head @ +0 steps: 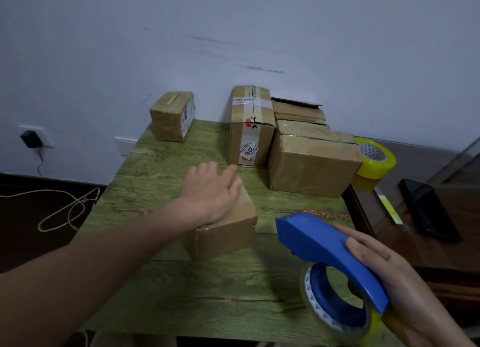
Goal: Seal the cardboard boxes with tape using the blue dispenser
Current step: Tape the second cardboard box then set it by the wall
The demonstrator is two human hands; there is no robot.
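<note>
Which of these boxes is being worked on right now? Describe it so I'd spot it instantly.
Start at the green wood-grain table. Near its middle, in front of the row of boxes along the wall, sits the small cardboard box. It is the only one with the left hand resting flat on top, and it is nearest the blue dispenser.

The desk (181, 281) has a matt green surface printed with wood grain; the small box (223, 232) near its middle is plain matt brown cardboard, like the bigger boxes (311, 165) by the far edge, which carry glossy clear tape and paper labels. The dispenser (324, 245) is smooth blue plastic with a slight sheen; its tape roll (335, 318) looks glossy, yellowish and translucent; the spare roll (376, 165) at the far right corner is shiny yellow.
</note>
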